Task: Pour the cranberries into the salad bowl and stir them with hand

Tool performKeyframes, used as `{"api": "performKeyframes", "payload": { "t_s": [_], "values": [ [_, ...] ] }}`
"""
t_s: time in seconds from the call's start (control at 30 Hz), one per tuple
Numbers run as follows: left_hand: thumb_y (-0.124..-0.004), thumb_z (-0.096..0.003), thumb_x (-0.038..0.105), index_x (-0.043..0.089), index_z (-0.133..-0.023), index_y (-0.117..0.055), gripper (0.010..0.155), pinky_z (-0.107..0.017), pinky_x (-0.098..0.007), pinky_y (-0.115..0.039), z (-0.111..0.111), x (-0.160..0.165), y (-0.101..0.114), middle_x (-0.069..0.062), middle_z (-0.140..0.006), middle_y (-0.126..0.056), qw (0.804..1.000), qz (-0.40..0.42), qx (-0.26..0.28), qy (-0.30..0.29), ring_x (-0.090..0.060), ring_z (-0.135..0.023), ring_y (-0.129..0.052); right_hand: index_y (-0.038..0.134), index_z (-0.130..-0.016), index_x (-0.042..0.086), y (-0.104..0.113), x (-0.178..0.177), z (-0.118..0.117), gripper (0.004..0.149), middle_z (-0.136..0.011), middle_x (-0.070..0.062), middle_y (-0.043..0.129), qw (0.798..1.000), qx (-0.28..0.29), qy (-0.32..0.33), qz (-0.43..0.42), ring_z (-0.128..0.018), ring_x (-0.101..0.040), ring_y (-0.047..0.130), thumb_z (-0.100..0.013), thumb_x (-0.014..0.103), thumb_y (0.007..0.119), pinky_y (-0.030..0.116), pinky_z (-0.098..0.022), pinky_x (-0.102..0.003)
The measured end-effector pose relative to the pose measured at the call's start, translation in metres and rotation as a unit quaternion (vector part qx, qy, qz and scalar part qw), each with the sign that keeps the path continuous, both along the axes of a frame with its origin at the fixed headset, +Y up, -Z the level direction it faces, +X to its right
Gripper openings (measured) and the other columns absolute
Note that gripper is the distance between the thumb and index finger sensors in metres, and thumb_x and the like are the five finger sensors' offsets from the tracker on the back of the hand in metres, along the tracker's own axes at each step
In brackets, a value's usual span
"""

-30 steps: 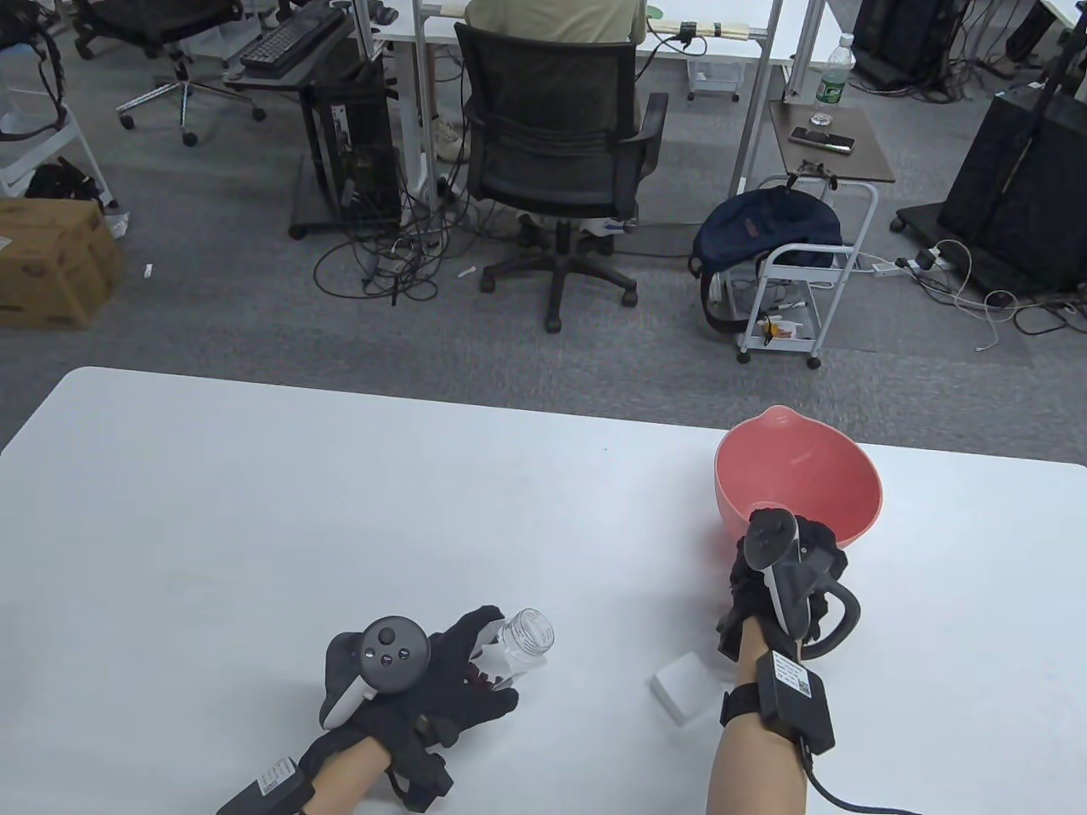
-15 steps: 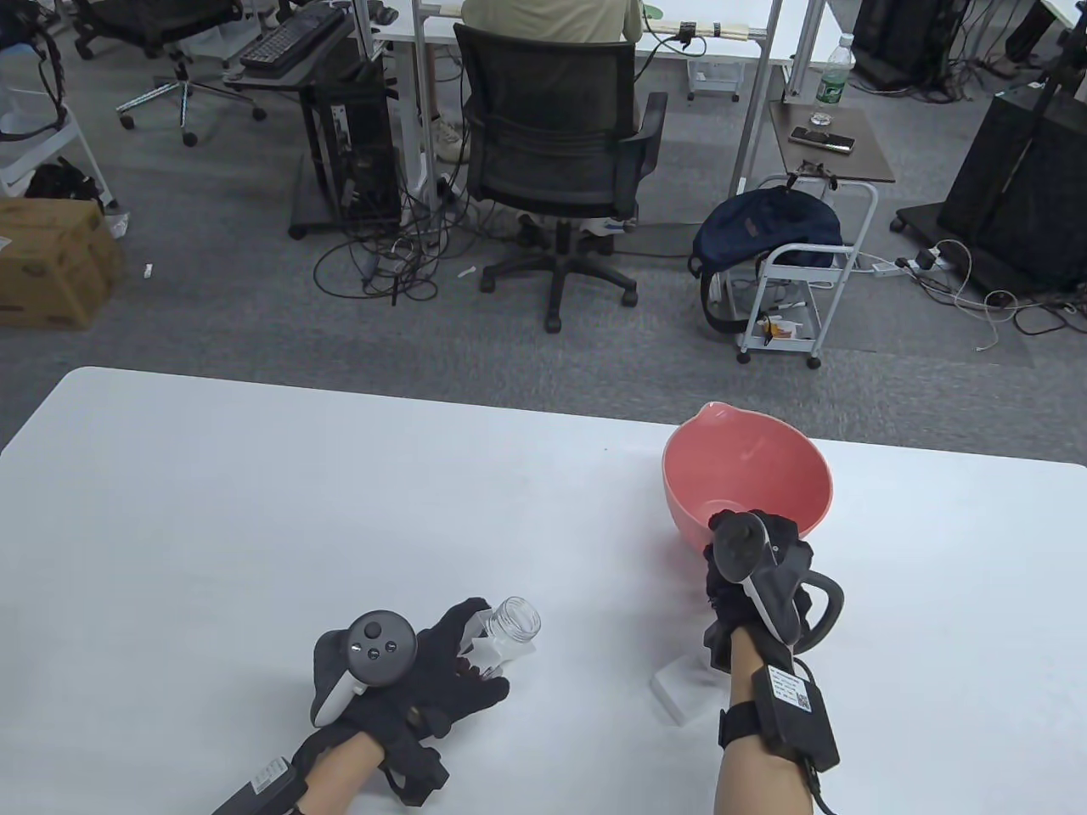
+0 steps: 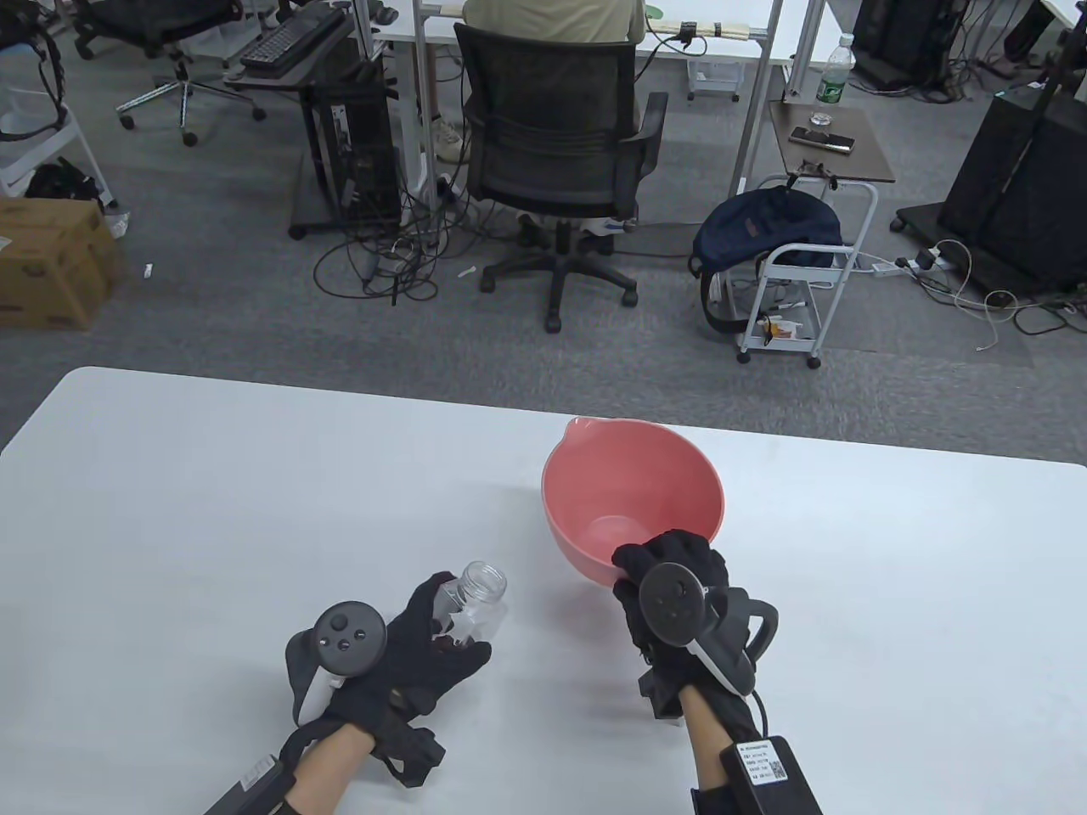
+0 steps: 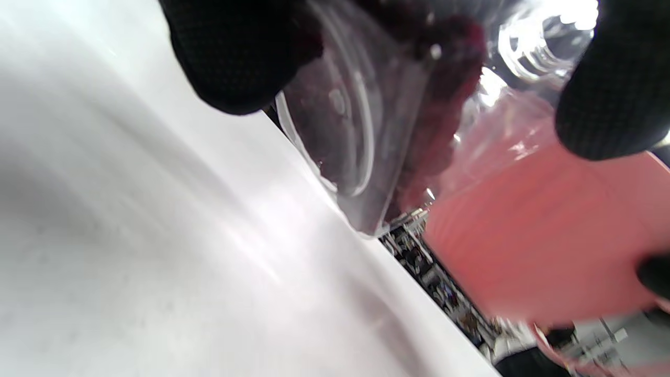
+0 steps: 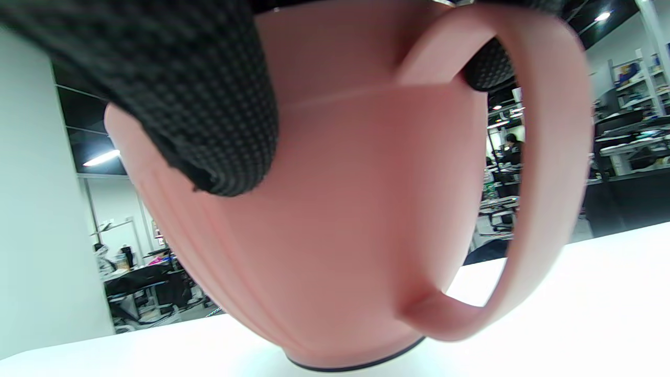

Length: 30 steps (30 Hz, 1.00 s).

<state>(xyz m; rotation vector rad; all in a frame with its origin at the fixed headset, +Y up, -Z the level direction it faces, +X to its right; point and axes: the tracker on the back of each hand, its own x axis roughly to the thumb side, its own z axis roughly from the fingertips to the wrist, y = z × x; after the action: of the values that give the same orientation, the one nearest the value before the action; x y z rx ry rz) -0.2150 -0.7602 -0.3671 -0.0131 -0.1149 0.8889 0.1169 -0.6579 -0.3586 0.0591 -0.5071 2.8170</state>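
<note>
In the table view the left hand (image 3: 408,666) lies low on the white table (image 3: 212,509), near its near edge, fingers curled round a small clear jar (image 3: 475,598) that tilts with its open mouth up and toward the far right. Just to the right of it, apart from the jar, stands the pink salad bowl (image 3: 633,501), which looks empty here, its pouring spout on the far-left rim. The right hand (image 3: 675,586) grasps the bowl at its near rim. In the left wrist view the jar (image 4: 366,104) fills the top of the picture, gloved fingertips (image 4: 235,57) pressed on its wall, and a dark red mass inside it reads as the cranberries (image 4: 445,104); through and beyond the clear wall the bowl's pink side (image 4: 523,235) shows close by. In the right wrist view the bowl (image 5: 340,209) rests base-down on the table, and the fingers (image 5: 183,94) clasp it at the top beside its loop handle (image 5: 549,157). I judge that the pouring has not yet begun: bowl and jar are being set side by side. The next move calls for raising the jar over the bowl's rim and tipping its mouth downward while the right hand steadies the bowl; a careless tilt could scatter berries on the table.
</note>
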Motion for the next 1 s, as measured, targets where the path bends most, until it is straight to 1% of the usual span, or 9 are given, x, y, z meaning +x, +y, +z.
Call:
{"api": "performKeyframes", "payload": {
  "t_s": [0.2, 0.33, 0.47, 0.67, 0.83, 0.93, 1.0],
  "values": [
    [-0.09, -0.0389, 0.081, 0.046, -0.109, -0.034, 0.097, -0.057, -0.032, -0.086, -0.004, -0.024, 0.001, 0.014, -0.119, -0.066, 0.997, 0.04, -0.002, 0.062, -0.024, -0.1, -0.082, 0.085, -0.076, 0.042, -0.013, -0.021, 0.027, 0.045, -0.079, 0.012, 0.089, 0.998, 0.017, 0.049, -0.022, -0.093, -0.023, 0.075, -0.034, 0.043, 0.1, 0.074, -0.066, -0.063],
    [-0.087, -0.0408, 0.081, 0.045, -0.11, -0.028, 0.098, -0.059, -0.033, -0.084, -0.005, -0.036, 0.001, 0.015, -0.12, -0.062, 0.995, 0.05, -0.003, 0.089, -0.024, -0.101, -0.079, 0.084, -0.076, 0.042, -0.018, -0.032, 0.042, 0.045, -0.08, 0.012, 0.088, 0.997, 0.021, 0.074, -0.02, -0.094, -0.023, 0.074, -0.034, 0.043, 0.1, 0.073, -0.067, -0.063],
    [-0.085, -0.0423, 0.082, 0.043, -0.109, -0.023, 0.099, -0.061, -0.033, -0.083, -0.006, -0.047, -0.002, 0.016, -0.121, -0.058, 0.992, 0.054, -0.013, 0.112, -0.024, -0.102, -0.077, 0.084, -0.077, 0.041, -0.028, -0.04, 0.055, 0.045, -0.08, 0.012, 0.088, 0.995, 0.024, 0.101, -0.012, -0.094, -0.023, 0.074, -0.034, 0.043, 0.1, 0.073, -0.067, -0.063],
    [-0.086, -0.0432, 0.08, 0.04, -0.109, -0.018, 0.102, -0.062, -0.034, -0.081, -0.006, -0.051, -0.002, 0.015, -0.12, -0.056, 0.991, 0.054, -0.015, 0.121, -0.026, -0.103, -0.075, 0.084, -0.076, 0.042, -0.043, -0.046, 0.065, 0.046, -0.08, 0.012, 0.089, 0.991, 0.015, 0.129, 0.007, -0.095, -0.022, 0.074, -0.034, 0.043, 0.101, 0.073, -0.067, -0.062],
    [-0.088, -0.0435, 0.078, 0.038, -0.109, -0.019, 0.103, -0.062, -0.033, -0.082, -0.005, -0.054, -0.002, 0.012, -0.119, -0.056, 0.99, 0.053, -0.006, 0.128, -0.026, -0.102, -0.077, 0.084, -0.076, 0.043, -0.053, -0.044, 0.068, 0.045, -0.08, 0.013, 0.088, 0.991, 0.013, 0.135, 0.016, -0.095, -0.021, 0.074, -0.034, 0.043, 0.101, 0.072, -0.069, -0.061],
    [-0.09, -0.0434, 0.076, 0.035, -0.109, -0.021, 0.104, -0.061, -0.032, -0.083, -0.003, -0.057, -0.002, 0.009, -0.118, -0.056, 0.99, 0.05, -0.002, 0.134, -0.026, -0.101, -0.078, 0.083, -0.077, 0.046, -0.059, -0.037, 0.068, 0.045, -0.082, 0.014, 0.088, 0.992, 0.011, 0.128, -0.013, -0.096, -0.021, 0.073, -0.035, 0.044, 0.1, 0.069, -0.07, -0.059],
    [-0.091, -0.0431, 0.076, 0.034, -0.109, -0.022, 0.104, -0.062, -0.031, -0.084, -0.002, -0.058, 0.0, 0.007, -0.117, -0.056, 0.99, 0.051, 0.001, 0.134, -0.026, -0.101, -0.078, 0.083, -0.078, 0.047, -0.06, -0.036, 0.068, 0.046, -0.087, 0.013, 0.086, 0.991, 0.007, 0.134, -0.025, -0.098, -0.021, 0.071, -0.036, 0.044, 0.099, 0.067, -0.072, -0.059]
  ]
}}
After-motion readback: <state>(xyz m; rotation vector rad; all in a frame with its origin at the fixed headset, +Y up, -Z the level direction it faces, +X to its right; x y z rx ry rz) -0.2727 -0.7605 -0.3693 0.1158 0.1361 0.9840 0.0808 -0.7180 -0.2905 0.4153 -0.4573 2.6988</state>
